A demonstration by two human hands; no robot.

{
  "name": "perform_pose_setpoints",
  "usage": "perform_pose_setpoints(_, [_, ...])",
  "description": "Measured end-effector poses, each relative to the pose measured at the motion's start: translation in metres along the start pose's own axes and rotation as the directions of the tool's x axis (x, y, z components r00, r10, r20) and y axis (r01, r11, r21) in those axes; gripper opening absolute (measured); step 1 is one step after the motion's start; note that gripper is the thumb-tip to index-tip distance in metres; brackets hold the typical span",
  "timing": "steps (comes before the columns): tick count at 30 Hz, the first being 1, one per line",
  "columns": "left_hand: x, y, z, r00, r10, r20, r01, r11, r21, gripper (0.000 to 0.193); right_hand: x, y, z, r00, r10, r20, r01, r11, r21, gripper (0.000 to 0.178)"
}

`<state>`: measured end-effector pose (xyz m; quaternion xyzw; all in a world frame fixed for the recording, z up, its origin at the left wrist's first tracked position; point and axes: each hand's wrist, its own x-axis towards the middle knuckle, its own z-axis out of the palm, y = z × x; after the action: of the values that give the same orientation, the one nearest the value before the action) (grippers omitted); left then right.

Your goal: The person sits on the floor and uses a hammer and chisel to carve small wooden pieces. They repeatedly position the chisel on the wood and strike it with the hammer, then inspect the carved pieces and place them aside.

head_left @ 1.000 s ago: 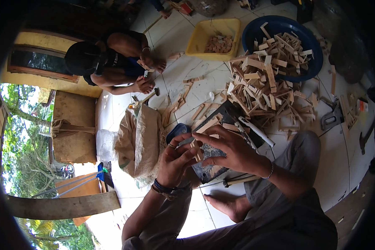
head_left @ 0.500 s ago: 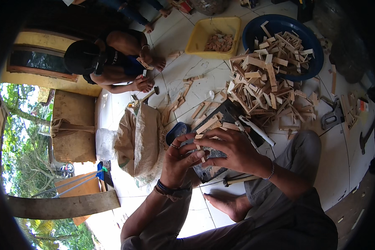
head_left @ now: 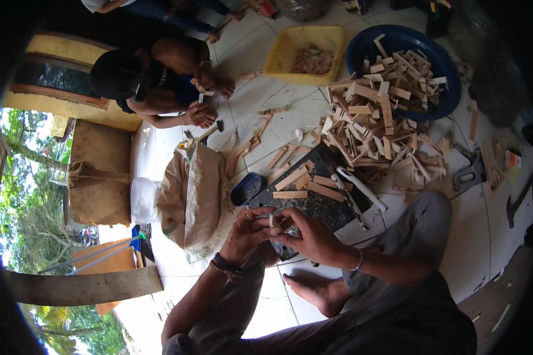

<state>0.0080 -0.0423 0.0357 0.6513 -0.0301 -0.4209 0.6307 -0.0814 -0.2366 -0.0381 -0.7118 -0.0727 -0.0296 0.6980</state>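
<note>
Close together over the near edge of a black board (head_left: 331,213), my left hand (head_left: 243,238) and my right hand (head_left: 315,241) pinch a small wooden piece (head_left: 272,221) between their fingertips. Much of it is hidden by the fingers. Loose wooden strips (head_left: 291,194) lie on the board just beyond, among sawdust. A white bar (head_left: 362,189) rests along the board's right side. Left of the board sits a small blue tray (head_left: 247,189) with tiny bits in it.
A big heap of wooden pieces (head_left: 361,127) spills from a blue basin (head_left: 450,97). Behind stands a yellow tub (head_left: 272,62). A sack (head_left: 186,192) is at left; a co-worker (head_left: 160,83) crouches beyond, handling wood. A staple gun (head_left: 469,174) and hammer (head_left: 518,201) lie at right.
Both hands have drawn back toward me and slightly left, off the middle of the board. Wooden strips on the board are now uncovered. The co-worker's hands have shifted slightly.
</note>
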Motion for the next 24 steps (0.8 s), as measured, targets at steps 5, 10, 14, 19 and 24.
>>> perform_pose_setpoints(5, [0.032, 0.003, -0.018, 0.989, 0.146, -0.011, -0.141, 0.97, 0.196, 0.06, 0.017, 0.013, -0.052, 0.997, -0.006, -0.08, -0.026, 0.917, -0.397, 0.037])
perform_pose_setpoints(10, [0.097, 0.019, -0.024, 0.898, 0.372, 0.237, -0.309, 0.148, 0.939, 0.03, 0.025, 0.013, -0.104, 0.977, -0.003, -0.214, -0.1, 0.877, -0.47, 0.027])
perform_pose_setpoints(14, [0.136, -0.002, 0.002, 0.783, 0.499, 0.371, -0.389, -0.073, 0.918, 0.031, 0.025, 0.012, -0.118, 0.962, -0.033, -0.27, -0.14, 0.79, -0.597, 0.025])
perform_pose_setpoints(19, [0.151, -0.012, -0.005, 0.726, 0.436, 0.532, -0.487, -0.221, 0.845, 0.037, 0.027, 0.012, -0.123, 0.95, -0.133, -0.283, -0.076, 0.78, -0.621, 0.023])
perform_pose_setpoints(24, [0.128, 0.007, -0.016, 0.751, 0.492, 0.439, -0.466, -0.076, 0.882, 0.043, 0.019, 0.014, -0.089, 0.995, -0.083, -0.046, 0.035, 0.773, -0.634, 0.025])
